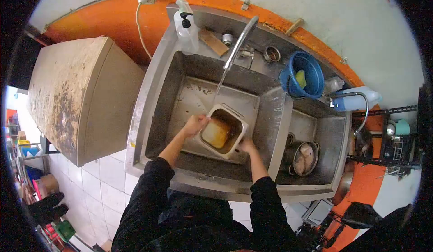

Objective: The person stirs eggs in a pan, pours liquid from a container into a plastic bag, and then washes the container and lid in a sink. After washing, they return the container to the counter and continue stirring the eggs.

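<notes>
Over the left basin of the steel sink (282,137) I hold a rectangular metal pan (244,126) between both hands. Brownish-yellow liquid or residue (217,134) lies inside it. My left hand (195,126) is closed on the pan's left rim, and my right hand (245,145) grips its lower right rim, somewhat blurred. Water (219,87) runs from the faucet (234,49) down near the pan's upper left edge. Dark bits of debris are scattered on the basin floor (191,99).
Behind the basin stand a pump bottle (186,35), a brown block (214,42) and a blue bucket (315,70) with a green cloth (301,78). A round pot (305,158) sits in the right basin. Left of the sink is a stained beige cabinet (92,94).
</notes>
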`<state>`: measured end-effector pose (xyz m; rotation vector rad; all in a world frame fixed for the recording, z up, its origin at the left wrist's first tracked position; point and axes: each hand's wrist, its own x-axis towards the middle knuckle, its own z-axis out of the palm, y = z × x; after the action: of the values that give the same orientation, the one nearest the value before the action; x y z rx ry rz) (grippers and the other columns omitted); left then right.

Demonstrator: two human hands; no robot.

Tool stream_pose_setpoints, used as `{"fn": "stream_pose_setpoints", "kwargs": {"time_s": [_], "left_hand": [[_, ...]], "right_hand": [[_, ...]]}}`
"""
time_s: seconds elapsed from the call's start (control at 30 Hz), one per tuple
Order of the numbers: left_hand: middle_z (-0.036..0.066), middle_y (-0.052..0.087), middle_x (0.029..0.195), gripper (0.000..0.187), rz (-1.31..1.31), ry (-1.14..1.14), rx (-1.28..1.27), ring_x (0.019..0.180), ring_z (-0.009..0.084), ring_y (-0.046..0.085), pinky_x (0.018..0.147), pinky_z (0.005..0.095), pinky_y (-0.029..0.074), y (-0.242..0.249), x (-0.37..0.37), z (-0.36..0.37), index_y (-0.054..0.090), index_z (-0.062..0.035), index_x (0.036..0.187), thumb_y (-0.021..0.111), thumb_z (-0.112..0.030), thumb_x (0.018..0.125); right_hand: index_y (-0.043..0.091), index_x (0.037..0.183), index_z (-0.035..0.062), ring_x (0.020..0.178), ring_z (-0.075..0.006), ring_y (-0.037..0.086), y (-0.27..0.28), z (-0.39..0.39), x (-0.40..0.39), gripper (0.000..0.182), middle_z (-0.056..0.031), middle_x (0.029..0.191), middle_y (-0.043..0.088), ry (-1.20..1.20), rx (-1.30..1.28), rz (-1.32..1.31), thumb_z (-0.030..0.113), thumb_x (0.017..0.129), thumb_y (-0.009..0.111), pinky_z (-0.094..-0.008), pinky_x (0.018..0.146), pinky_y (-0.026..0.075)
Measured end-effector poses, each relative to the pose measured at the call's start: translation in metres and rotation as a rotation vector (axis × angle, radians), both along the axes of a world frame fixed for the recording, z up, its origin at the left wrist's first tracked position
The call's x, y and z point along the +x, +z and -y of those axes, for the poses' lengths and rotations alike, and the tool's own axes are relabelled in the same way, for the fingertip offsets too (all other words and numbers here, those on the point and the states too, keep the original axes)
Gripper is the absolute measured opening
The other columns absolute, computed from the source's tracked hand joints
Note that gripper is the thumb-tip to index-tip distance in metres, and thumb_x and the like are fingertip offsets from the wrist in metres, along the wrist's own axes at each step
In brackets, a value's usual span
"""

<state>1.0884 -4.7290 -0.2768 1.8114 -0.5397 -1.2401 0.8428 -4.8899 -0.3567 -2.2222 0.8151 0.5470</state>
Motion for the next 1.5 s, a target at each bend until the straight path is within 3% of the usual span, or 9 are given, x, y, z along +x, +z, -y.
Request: {"fn": "stream_pose_setpoints", "kwargs": {"time_s": [0.23, 0.3, 0.47, 0.83, 0.97, 1.1, 1.23, 1.4, 1.5], "left_hand": [[0.014, 0.045, 0.110, 0.011, 0.932, 0.026, -0.237, 0.109, 0.0341, 0.035, 0.094, 0.0507, 0.020, 0.038, -0.051, 0.003, 0.058, -0.0012, 0.074, 0.057, -0.012, 0.071], [0.012, 0.043, 0.113, 0.009, 1.103, 0.067, -0.173, 0.114, 0.0306, 0.033, 0.096, 0.0577, 0.009, 0.034, -0.059, 0.003, 0.058, -0.0031, 0.074, 0.057, -0.010, 0.068], [0.011, 0.043, 0.112, 0.012, 1.397, -0.169, -0.134, 0.113, 0.0302, 0.035, 0.095, 0.0610, 0.010, 0.033, -0.049, -0.016, 0.058, -0.0076, 0.076, 0.053, -0.013, 0.066], [0.015, 0.043, 0.107, 0.012, 1.035, 0.533, 0.081, 0.100, 0.0330, 0.039, 0.086, 0.0477, 0.029, 0.020, -0.060, 0.014, 0.058, -0.0006, 0.076, 0.057, -0.011, 0.071], [0.012, 0.043, 0.108, 0.015, 1.051, 0.239, 0.038, 0.107, 0.0322, 0.036, 0.094, 0.0557, 0.019, 0.057, -0.073, 0.003, 0.057, -0.0020, 0.083, 0.057, -0.005, 0.068], [0.011, 0.040, 0.112, 0.023, 1.180, 0.090, 0.178, 0.109, 0.0315, 0.036, 0.091, 0.0604, 0.018, 0.047, -0.044, -0.019, 0.055, -0.0043, 0.085, 0.056, 0.000, 0.062], [0.013, 0.038, 0.117, 0.032, 1.234, 0.179, -0.109, 0.115, 0.0328, 0.032, 0.090, 0.0579, 0.020, 0.048, -0.025, -0.043, 0.053, -0.0003, 0.084, 0.048, 0.010, 0.054], [0.014, 0.041, 0.115, 0.012, 0.889, 0.520, -0.313, 0.103, 0.0324, 0.043, 0.081, 0.0362, 0.037, 0.083, -0.019, -0.045, 0.054, 0.0016, 0.074, 0.052, 0.006, 0.064], [0.014, 0.044, 0.114, 0.005, 0.901, 0.492, -0.347, 0.094, 0.0286, 0.049, 0.074, 0.0337, 0.040, 0.091, -0.017, -0.047, 0.053, 0.0026, 0.069, 0.052, 0.005, 0.065]], "right_hand": [[0.058, 0.091, 0.0009, 0.065, -0.0136, 0.058, 0.230, 0.072, 0.039, 0.016, -0.0065, 0.079, 0.062, -0.599, 0.266, 0.558, 0.001, 0.081, 0.045, -0.0249, 0.055, 0.045], [0.058, 0.089, 0.0007, 0.064, -0.0130, 0.058, 0.251, 0.132, 0.043, 0.015, -0.0064, 0.076, 0.062, -0.466, -0.223, 0.843, 0.001, 0.081, 0.045, -0.0247, 0.054, 0.045], [0.060, 0.086, 0.0013, 0.082, -0.0298, 0.057, 0.238, 0.261, 0.073, 0.020, -0.0183, 0.086, 0.059, -0.397, -0.727, 0.252, 0.013, 0.070, 0.056, -0.0338, 0.073, 0.046], [0.061, 0.086, 0.0004, 0.090, -0.0298, 0.056, 0.225, 0.309, 0.081, 0.027, -0.0205, 0.092, 0.058, -0.586, -0.731, -0.095, 0.022, 0.069, 0.059, -0.0368, 0.076, 0.046], [0.062, 0.076, -0.0004, 0.080, -0.0346, 0.058, 0.254, 0.310, 0.075, 0.022, -0.0210, 0.085, 0.059, -0.669, -0.836, 0.134, 0.018, 0.067, 0.055, -0.0381, 0.072, 0.046], [0.061, 0.080, -0.0022, 0.068, -0.0249, 0.060, 0.274, 0.232, 0.073, 0.027, -0.0155, 0.076, 0.062, -0.747, -0.428, 0.819, 0.023, 0.073, 0.053, -0.0309, 0.062, 0.046], [0.061, 0.082, 0.0006, 0.061, -0.0110, 0.056, 0.248, 0.093, 0.087, 0.028, -0.0045, 0.071, 0.061, -0.766, 0.337, 0.729, 0.027, 0.072, 0.063, -0.0239, 0.056, 0.044], [0.064, 0.077, 0.0033, 0.066, -0.0206, 0.059, 0.127, -0.081, 0.153, 0.030, -0.0111, 0.071, 0.062, -0.549, 0.440, 0.350, 0.029, 0.062, 0.069, -0.0321, 0.062, 0.045], [0.059, 0.090, 0.0030, 0.069, -0.0285, 0.058, 0.075, -0.142, 0.197, 0.023, -0.0153, 0.079, 0.060, -0.292, 0.263, 0.899, 0.011, 0.068, 0.057, -0.0327, 0.064, 0.045]]}}
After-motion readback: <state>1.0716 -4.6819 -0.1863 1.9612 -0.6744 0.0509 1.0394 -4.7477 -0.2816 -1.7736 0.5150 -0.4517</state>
